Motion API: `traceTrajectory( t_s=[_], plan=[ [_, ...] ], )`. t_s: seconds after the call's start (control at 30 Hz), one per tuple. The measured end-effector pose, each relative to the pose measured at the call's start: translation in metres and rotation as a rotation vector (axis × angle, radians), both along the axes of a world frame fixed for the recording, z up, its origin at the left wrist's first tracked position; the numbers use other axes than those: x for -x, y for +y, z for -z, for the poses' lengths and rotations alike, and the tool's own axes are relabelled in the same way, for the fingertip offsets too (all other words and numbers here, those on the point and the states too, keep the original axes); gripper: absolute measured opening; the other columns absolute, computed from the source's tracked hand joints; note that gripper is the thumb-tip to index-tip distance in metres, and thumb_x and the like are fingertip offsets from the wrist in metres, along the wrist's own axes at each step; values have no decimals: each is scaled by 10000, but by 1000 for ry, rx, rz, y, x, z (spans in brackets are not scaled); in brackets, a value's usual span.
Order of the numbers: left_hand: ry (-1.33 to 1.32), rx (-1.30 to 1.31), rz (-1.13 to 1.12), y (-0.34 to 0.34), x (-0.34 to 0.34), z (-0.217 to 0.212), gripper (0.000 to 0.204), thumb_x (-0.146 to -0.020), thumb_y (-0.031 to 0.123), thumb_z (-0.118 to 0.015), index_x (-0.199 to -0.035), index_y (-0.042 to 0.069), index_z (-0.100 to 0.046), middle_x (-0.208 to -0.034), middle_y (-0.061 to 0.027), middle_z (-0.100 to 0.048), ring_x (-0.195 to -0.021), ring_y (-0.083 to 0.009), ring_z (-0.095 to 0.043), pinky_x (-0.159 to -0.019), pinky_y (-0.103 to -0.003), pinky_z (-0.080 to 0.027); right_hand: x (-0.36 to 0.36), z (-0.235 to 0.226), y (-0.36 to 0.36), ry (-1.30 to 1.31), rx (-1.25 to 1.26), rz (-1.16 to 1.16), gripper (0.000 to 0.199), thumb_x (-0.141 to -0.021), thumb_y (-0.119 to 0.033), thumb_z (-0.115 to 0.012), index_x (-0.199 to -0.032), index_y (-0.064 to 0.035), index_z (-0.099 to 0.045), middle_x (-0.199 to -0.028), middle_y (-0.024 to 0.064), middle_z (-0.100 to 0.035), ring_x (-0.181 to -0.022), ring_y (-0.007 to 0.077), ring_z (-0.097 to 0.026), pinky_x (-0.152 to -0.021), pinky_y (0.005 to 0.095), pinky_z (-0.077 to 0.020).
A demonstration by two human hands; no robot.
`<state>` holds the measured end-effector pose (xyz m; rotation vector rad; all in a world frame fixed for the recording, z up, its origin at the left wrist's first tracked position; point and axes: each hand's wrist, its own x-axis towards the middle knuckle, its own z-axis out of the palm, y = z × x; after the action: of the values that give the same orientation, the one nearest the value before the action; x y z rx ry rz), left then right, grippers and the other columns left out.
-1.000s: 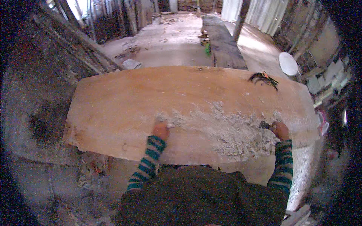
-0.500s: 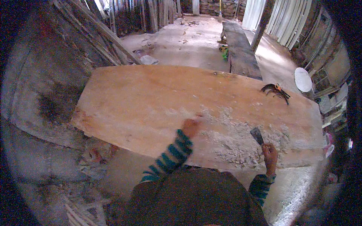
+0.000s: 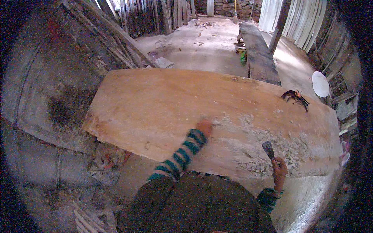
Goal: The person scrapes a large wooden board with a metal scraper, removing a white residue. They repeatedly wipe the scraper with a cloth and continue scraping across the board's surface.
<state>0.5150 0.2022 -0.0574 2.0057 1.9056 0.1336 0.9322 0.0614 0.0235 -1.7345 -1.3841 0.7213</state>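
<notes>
Gripped in my right hand [image 3: 279, 167] is a putty knife [image 3: 268, 150], its dark blade pointing up and away over the near right part of the tabletop. My left hand [image 3: 204, 126] is low over the middle of the wooden table [image 3: 155, 101], by the left edge of the crumbs; motion smears its fingers, so their pose is unclear. Pale flaky scrapings [image 3: 252, 149] lie scattered over the table's right half, thickest around the putty knife. A small bundle of dark strips [image 3: 297, 100] with an orange bit rests at the far right of the tabletop.
Beyond the table runs a long dark plank bench [image 3: 259, 54]. A white round disc [image 3: 320, 84] stands at the right. Timber poles [image 3: 116, 37] lean at the left, and pale strips [image 3: 305, 23] stand against the back right. A broom [image 3: 235, 15] is at the far end.
The whole view has shifted slightly, moving the table right in the picture. My left hand has swept over the tabletop and flakes near it are sparser. My right hand still holds the putty knife.
</notes>
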Motion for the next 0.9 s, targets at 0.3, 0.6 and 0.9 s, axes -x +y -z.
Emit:
traceTrajectory(
  t_s=[0.3,0.6,0.9],
  plan=[
    [-826,-198,-162,3,13,63,257,-837,308,-580,-993,120,-659,-781,-107,-673,-662,-216,-615,-603,-377,-494,25,-24,3,83,7,62,148,-864,-165,-652,-996,-100,-637,-647,-53,-501,-514,37,-391,-444,221,-294],
    [-34,-305,-401,-63,251,-9,215,-842,163,-596,-1024,47,-589,-904,-155,-653,-821,-317,-640,-714,-394,-523,84,-2,2,-31,47,-139,169,-864,-162,-651,-988,-47,-636,-747,15,-606,-687,78,-518,-603,249,-420],
    [15,-264,140,35,-59,33,267,-865,154,-477,-1074,56,-612,-1018,-178,-640,-930,-326,-626,-791,-453,-515,67,-14,-9,-152,-60,-88,174,-865,-163,-650,-999,-53,-631,-706,0,-586,-631,68,-490,-556,235,-388]
  ],
)
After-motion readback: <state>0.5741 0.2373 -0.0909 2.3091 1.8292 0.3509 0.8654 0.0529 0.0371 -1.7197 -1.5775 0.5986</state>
